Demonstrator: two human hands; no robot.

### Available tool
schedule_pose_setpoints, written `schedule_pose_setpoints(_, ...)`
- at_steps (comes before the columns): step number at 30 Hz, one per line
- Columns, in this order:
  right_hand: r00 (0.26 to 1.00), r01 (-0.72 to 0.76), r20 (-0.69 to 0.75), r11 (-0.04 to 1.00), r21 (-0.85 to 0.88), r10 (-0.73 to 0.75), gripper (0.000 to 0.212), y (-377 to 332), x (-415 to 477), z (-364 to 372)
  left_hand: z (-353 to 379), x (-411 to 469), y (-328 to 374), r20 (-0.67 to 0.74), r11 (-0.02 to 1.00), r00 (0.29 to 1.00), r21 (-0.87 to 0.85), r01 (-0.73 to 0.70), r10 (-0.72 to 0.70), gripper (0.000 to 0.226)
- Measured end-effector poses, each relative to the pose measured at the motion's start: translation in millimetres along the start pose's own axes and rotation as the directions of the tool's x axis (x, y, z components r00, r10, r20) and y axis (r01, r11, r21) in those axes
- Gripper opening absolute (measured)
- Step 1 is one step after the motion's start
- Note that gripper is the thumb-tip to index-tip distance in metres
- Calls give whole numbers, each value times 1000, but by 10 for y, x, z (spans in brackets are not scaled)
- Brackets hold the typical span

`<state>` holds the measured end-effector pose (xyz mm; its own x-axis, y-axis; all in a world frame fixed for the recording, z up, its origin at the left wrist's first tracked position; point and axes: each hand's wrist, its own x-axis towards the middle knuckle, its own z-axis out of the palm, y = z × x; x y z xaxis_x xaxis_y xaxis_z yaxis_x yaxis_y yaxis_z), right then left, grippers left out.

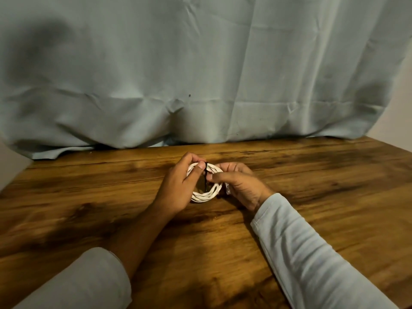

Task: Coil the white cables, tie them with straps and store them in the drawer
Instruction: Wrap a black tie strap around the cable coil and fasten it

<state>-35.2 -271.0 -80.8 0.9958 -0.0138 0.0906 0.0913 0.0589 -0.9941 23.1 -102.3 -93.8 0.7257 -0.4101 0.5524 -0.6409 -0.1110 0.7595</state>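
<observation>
A white cable wound into a small round coil sits just above the wooden table, held between both hands. My left hand grips the coil's left and far side, thumb pressed on the top loops. My right hand holds the coil's right side and pinches a thin black strap that runs across the coil's far part and down through its middle. A clear plug end pokes out beside my right palm. No drawer is in view.
A pale blue-grey cloth hangs as a backdrop along the table's far edge. The table's left edge slants in at the left, and its right corner lies at the far right. Both my sleeves reach in from the bottom.
</observation>
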Motion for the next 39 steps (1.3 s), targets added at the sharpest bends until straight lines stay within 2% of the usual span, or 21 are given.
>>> schedule_pose_setpoints(6,997,-2,-74,999,-43,-1,32,104,63,41,22,13,-6,35,1000,999,-11,23,-22,9)
schedule_pose_setpoints(12,995,70,-74,998,-4,-70,4,101,41,78,20,19,-11,33,1000,999,-24,15,-14,10)
schedule_pose_setpoints(15,989,94,-117,996,-8,-94,11,87,14,111,19,27,-15,33,1000,999,-11,24,-24,12)
schedule_pose_setpoints(18,947,228,-200,965,-127,-250,24,85,32,128,22,42,-21,38,998,997,-22,65,-64,15)
schedule_pose_setpoints(21,868,358,-242,885,-299,-433,23,66,55,117,36,44,-21,43,994,995,-56,93,-90,19)
schedule_pose_setpoints(23,852,387,-221,855,-346,-475,18,68,69,110,35,32,-14,51,993,995,-73,91,-87,22)
schedule_pose_setpoints(27,821,442,-230,837,-321,-522,12,77,88,71,19,11,3,79,1000,997,11,24,-25,24)
schedule_pose_setpoints(31,795,464,-233,809,-361,-560,18,44,86,18,26,27,-45,-7,940,991,317,-124,134,26)
schedule_pose_setpoints(33,792,463,-209,787,-408,-574,14,69,113,-2,7,31,-46,-36,909,985,391,-143,171,28)
schedule_pose_setpoints(36,799,431,-188,761,-485,-572,19,102,127,-50,-29,29,-74,-13,915,990,384,-128,144,29)
schedule_pose_setpoints(39,816,377,-195,756,-535,-545,17,96,99,-89,-33,20,-58,16,955,992,267,-126,127,26)
